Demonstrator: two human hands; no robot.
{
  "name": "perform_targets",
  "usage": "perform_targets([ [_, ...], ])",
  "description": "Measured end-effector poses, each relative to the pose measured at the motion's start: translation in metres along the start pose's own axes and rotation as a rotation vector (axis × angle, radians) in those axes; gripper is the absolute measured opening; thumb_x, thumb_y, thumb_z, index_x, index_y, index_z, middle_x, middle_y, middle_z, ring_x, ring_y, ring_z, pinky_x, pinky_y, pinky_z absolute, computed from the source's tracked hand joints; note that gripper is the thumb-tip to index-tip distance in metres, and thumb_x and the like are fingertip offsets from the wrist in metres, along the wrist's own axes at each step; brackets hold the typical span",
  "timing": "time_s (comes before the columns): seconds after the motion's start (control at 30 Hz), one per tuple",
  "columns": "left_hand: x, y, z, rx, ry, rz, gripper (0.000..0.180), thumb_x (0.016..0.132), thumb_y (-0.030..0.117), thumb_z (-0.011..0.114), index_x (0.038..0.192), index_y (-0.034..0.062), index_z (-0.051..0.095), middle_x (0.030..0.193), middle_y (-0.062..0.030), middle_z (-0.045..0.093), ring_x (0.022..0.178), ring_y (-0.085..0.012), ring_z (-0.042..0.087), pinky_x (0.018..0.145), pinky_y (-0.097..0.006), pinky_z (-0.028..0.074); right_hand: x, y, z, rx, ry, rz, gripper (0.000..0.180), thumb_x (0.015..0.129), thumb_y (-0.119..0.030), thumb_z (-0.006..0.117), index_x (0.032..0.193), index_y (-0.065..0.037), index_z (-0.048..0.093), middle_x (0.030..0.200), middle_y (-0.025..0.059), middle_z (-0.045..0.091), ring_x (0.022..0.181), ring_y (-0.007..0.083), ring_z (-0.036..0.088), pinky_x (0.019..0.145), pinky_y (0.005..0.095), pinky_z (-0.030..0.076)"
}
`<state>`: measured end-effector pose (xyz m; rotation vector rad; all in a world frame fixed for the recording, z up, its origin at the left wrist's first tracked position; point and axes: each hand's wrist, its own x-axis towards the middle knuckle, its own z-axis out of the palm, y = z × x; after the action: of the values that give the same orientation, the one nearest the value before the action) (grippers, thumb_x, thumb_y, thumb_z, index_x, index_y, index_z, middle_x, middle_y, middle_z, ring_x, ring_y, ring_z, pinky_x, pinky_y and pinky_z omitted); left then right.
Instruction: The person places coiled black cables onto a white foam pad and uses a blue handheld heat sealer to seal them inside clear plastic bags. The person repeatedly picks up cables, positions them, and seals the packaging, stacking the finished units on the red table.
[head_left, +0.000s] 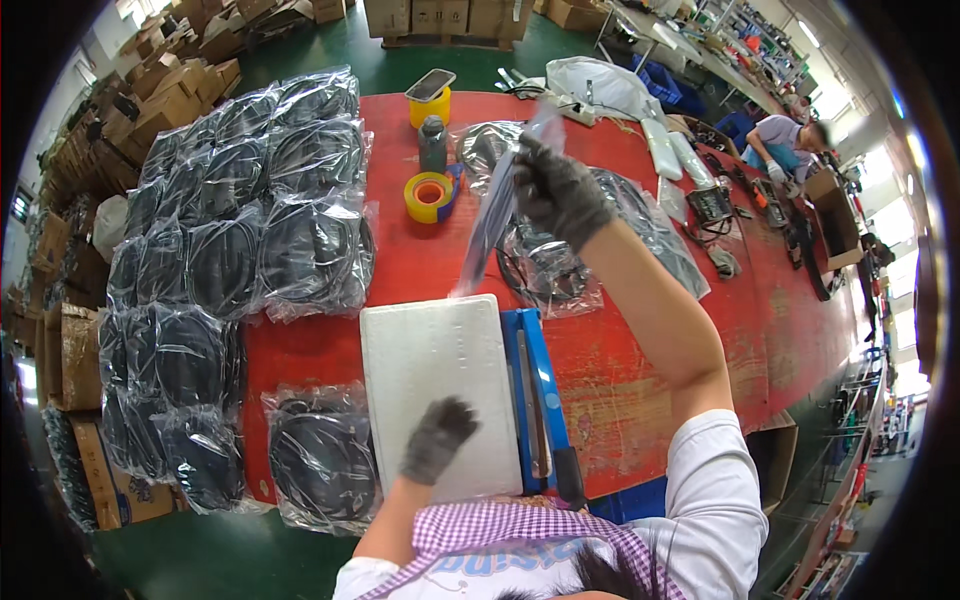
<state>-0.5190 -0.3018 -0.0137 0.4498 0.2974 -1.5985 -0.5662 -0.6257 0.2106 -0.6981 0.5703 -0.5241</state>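
My right hand [560, 190], in a dark grey glove, is raised over the middle of the table. It grips a clear plastic bag [487, 232], which hangs down nearly edge-on; its contents, if any, do not show. Below, my left hand [440, 440], gloved too, is over a white foam board [435, 340]. Its fingers are loosely bent and slightly apart, and nothing shows in them. Along the board's right side lies a blue paper cutter [540, 390] with a black handle. A bagged coil of black cable [320, 455] sits just left of the board.
Stacks of bagged cable coils [220, 240] fill the table's left side. Yellow tape [428, 197], a dark bottle [433, 145] and a phone on a yellow tub [430, 100] stand farther back. More bagged coils [640, 220] lie beyond my right arm. A co-worker [785, 145] sits far right.
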Motion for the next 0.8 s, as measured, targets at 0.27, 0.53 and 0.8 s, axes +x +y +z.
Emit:
perform_targets([
  [0.27,-0.068,-0.033,0.002,-0.441,-0.076,0.04,0.053,0.077,0.036,0.054,0.116,0.0035,0.043,0.125,-0.0108,0.038,0.112,-0.0264,0.038,0.095,-0.041,0.031,-0.183,0.098,0.01,0.251,-0.286,0.502,0.023,0.084,-0.028,0.048,0.076,-0.006,0.053,0.059,0.0027,0.05,0.046,0.0115,0.045,0.038,0.0196,0.034],
  [0.53,-0.158,0.003,-0.122,0.49,0.38,0.132,0.029,0.079,0.02,0.056,0.103,0.0036,0.055,0.095,-0.0059,0.058,0.084,-0.0155,0.056,0.074,-0.028,0.046,-0.332,0.238,-0.064,-0.423,0.045,0.873,0.033,0.079,-0.037,0.056,0.07,-0.005,0.055,0.057,0.0023,0.055,0.041,0.0071,0.047,0.037,0.0181,0.037],
  [0.8,-0.048,0.001,-0.091,0.778,0.298,-0.012,0.015,0.08,0.012,0.055,0.092,0.003,0.057,0.076,-0.0042,0.06,0.065,-0.0116,0.057,0.057,-0.023,0.047,-0.37,0.275,-0.15,-0.357,0.332,0.7,0.03,0.079,-0.034,0.056,0.078,-0.004,0.057,0.061,0.0048,0.057,0.047,0.0112,0.052,0.041,0.0217,0.042],
])
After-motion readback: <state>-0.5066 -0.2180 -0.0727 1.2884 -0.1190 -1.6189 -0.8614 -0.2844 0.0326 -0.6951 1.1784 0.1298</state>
